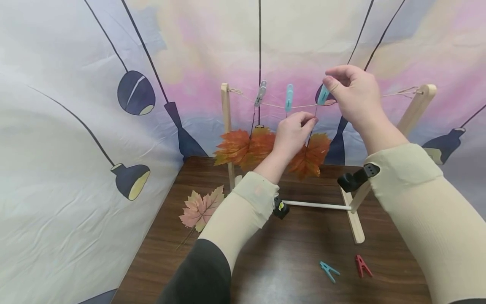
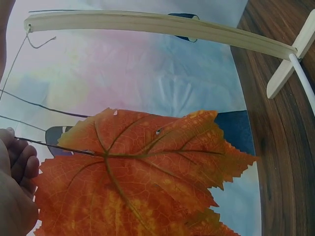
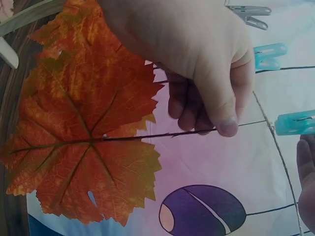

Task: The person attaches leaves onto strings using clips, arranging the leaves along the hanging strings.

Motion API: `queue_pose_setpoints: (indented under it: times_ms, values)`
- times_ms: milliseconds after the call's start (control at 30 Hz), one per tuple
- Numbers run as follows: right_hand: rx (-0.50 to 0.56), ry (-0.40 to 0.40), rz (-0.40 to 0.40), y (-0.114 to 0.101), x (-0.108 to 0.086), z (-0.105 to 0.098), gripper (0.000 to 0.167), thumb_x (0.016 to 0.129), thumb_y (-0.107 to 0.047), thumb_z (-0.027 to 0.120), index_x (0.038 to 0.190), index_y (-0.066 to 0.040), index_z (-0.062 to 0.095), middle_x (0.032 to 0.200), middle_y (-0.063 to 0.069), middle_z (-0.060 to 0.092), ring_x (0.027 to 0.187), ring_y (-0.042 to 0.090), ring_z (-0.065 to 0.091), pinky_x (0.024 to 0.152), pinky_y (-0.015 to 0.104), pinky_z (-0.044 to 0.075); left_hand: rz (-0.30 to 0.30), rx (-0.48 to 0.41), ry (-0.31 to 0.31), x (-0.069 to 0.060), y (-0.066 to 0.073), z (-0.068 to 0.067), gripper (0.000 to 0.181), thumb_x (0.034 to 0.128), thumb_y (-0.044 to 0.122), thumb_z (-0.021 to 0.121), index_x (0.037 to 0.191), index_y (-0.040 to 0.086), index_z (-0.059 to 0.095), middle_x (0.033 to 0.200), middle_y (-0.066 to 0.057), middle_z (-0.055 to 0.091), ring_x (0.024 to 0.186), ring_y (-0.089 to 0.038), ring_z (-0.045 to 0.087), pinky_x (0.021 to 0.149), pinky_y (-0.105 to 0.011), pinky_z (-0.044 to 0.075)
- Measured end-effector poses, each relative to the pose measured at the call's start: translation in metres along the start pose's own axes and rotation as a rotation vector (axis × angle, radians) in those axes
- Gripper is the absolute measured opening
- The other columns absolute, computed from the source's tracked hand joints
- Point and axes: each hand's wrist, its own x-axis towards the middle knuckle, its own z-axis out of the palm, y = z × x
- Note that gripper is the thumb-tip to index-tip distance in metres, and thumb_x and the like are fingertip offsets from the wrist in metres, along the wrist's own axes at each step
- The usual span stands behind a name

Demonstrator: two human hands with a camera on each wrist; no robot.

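Note:
My left hand (image 1: 291,133) pinches the thin dark stem (image 3: 172,134) of an orange maple leaf (image 1: 313,155), which hangs below the string (image 1: 273,105). Above and to the right, my right hand (image 1: 357,95) holds a teal clothespin (image 1: 323,95) between thumb and fingers. In the right wrist view its tip meets the string beside the stem's upper end; whether it grips the stem I cannot tell. Further left on the string are a grey clothespin (image 1: 260,93) and another teal clothespin (image 1: 289,97). Orange leaves (image 1: 237,145) hang beneath them, partly behind my left hand.
Two wooden posts (image 1: 415,107) hold the string, and a white rod (image 1: 317,205) joins them low down. On the brown table (image 1: 281,253) lie a pale pink leaf (image 1: 201,209), a loose teal clothespin (image 1: 328,271) and a red clothespin (image 1: 362,266). A painted cloth hangs behind.

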Motion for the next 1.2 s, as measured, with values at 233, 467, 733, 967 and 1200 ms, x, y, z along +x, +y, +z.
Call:
queue_pose_setpoints:
  times_ms: [233, 467, 733, 967, 1200]
  values:
    - [-0.092, -0.041, -0.024, 0.0, 0.002, 0.002, 0.046, 0.093, -0.044, 0.053, 0.127, -0.014, 0.058, 0.113, 0.005, 0.062, 0.104, 0.018, 0.057, 0.079, 0.026, 0.042, -0.003, -0.004, 0.0, 0.002, -0.001, -0.001, 0.026, 0.0946, 0.035, 0.055, 0.111, 0.019, 0.067, 0.102, 0.008, 0.065, 0.096, -0.005, 0.058, 0.082, -0.015, 0.043]
    - [-0.126, -0.026, -0.047, 0.002, 0.002, 0.006, 0.044, 0.094, -0.042, 0.052, 0.126, -0.013, 0.059, 0.114, 0.007, 0.062, 0.102, 0.02, 0.058, 0.076, 0.025, 0.042, 0.012, 0.024, -0.006, 0.003, -0.005, 0.0, 0.027, 0.0953, 0.035, 0.054, 0.112, 0.018, 0.067, 0.102, 0.008, 0.065, 0.095, -0.005, 0.058, 0.082, -0.017, 0.043]
    - [-0.143, -0.063, -0.058, 0.001, 0.002, 0.011, 0.043, 0.094, -0.041, 0.052, 0.125, -0.011, 0.059, 0.12, 0.008, 0.059, 0.11, 0.022, 0.053, 0.088, 0.039, 0.042, 0.008, 0.02, -0.015, 0.006, -0.005, -0.001, 0.026, 0.0954, 0.036, 0.053, 0.111, 0.02, 0.067, 0.1, 0.009, 0.065, 0.095, -0.006, 0.057, 0.082, -0.019, 0.043]
    - [-0.123, -0.01, -0.055, 0.002, 0.002, 0.007, 0.043, 0.094, -0.04, 0.052, 0.125, -0.011, 0.059, 0.118, 0.008, 0.059, 0.108, 0.021, 0.055, 0.086, 0.033, 0.043, 0.031, 0.039, 0.007, 0.005, -0.006, 0.0, 0.025, 0.0952, 0.034, 0.054, 0.109, 0.018, 0.068, 0.098, 0.008, 0.066, 0.094, -0.006, 0.058, 0.081, -0.017, 0.043]
    - [-0.119, 0.003, -0.065, -0.001, 0.002, 0.007, 0.042, 0.094, -0.04, 0.052, 0.125, -0.012, 0.059, 0.117, 0.007, 0.06, 0.106, 0.021, 0.057, 0.085, 0.03, 0.044, 0.041, 0.002, 0.028, 0.004, -0.006, 0.002, 0.025, 0.0949, 0.034, 0.055, 0.11, 0.018, 0.068, 0.099, 0.007, 0.065, 0.092, -0.006, 0.058, 0.08, -0.016, 0.043]
